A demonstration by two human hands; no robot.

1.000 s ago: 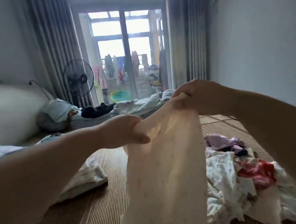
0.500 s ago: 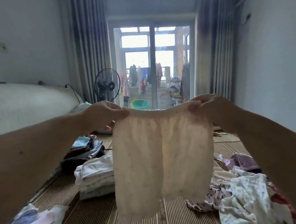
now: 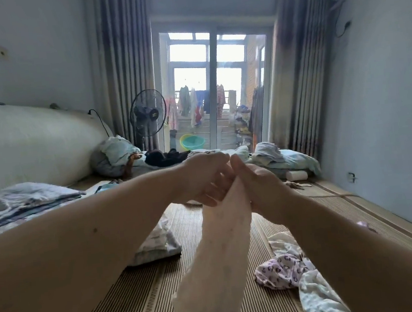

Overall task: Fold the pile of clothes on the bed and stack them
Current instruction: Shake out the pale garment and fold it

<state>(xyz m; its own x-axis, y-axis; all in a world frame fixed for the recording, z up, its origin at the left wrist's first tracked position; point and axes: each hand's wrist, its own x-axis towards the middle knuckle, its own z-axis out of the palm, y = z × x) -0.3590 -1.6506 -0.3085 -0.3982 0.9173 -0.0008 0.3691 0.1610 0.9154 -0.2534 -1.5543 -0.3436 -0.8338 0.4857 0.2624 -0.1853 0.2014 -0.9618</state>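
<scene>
Since half a second ago both hands have swung together: the cream garment [image 3: 222,250], spread wide between them then, now hangs doubled lengthwise as one narrow strip. On my feed the left hand [image 3: 206,178] and the right hand [image 3: 263,188] meet above the middle of the bed [image 3: 139,302], each pinching the top edge of the cloth, knuckles nearly touching. The strip hangs in the air, its lower end towards the bed's near edge. The unfolded pile [image 3: 288,269] lies near the right edge on the near side. A folded stack [image 3: 158,244] sits just left of the hanging cloth, partly behind the left forearm.

I judge this to be the first fold of this piece, with the crosswise fold and the stacking not yet done. My worry is the hem: the two halves may not match there (I cannot see the far layer), so laying it down as it is would set a skewed fold. If one hand takes over the pinch loosely, a layer could slip and the strip fall open. The dangling end could also buckle under itself on landing.
</scene>
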